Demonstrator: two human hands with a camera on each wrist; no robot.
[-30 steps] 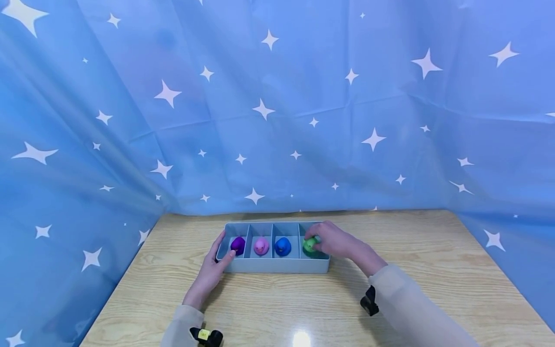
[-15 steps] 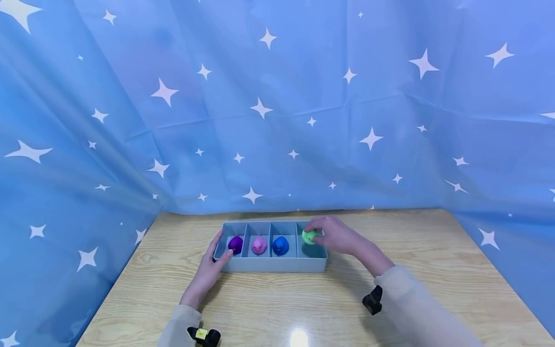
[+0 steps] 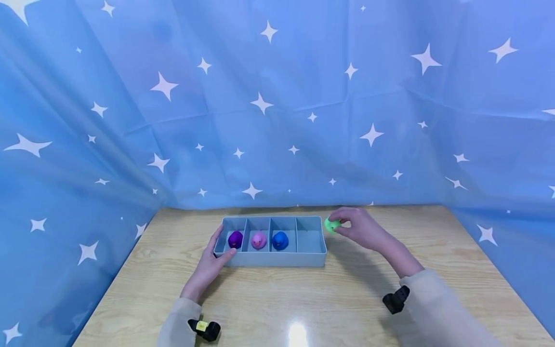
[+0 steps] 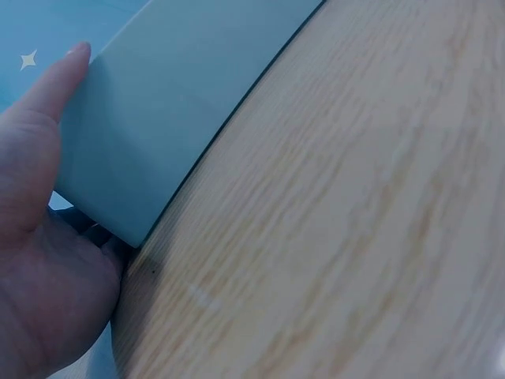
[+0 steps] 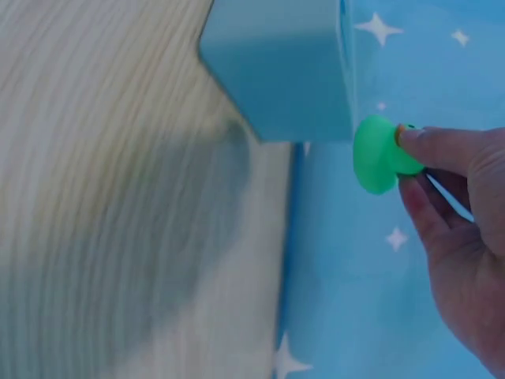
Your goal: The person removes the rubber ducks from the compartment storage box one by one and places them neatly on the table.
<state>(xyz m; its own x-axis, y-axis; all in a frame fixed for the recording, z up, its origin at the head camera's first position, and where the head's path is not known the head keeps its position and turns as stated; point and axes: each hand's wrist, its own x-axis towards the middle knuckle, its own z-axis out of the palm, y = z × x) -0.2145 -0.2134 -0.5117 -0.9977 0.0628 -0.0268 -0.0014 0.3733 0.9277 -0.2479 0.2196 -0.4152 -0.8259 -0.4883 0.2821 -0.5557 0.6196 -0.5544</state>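
Note:
A grey-blue divided box [image 3: 275,260] stands on the table, split into several compartments in a row. From the left, its compartments hold a purple rubber duck [image 3: 235,239], a pink rubber duck [image 3: 258,240] and a blue rubber duck [image 3: 280,240]; the rightmost one has nothing in it. My left hand [image 3: 211,262] grips the box's left end, thumb at the front rim and fingers along the end wall. Just beyond the right end, my right hand [image 3: 362,229] pinches a green rubber duck [image 5: 377,154] between thumb and fingertips, raised off the table.
The wooden table [image 3: 269,303] reaches back to a blue star-patterned curtain [image 3: 277,120], which also hangs along both sides. Black wrist cameras sit on the left sleeve [image 3: 178,323] and the right sleeve [image 3: 438,303].
My right hand has lifted the green rubber duck out of the rightmost compartment and carried it right, past the box's end. The left hand has kept its hold on the box.

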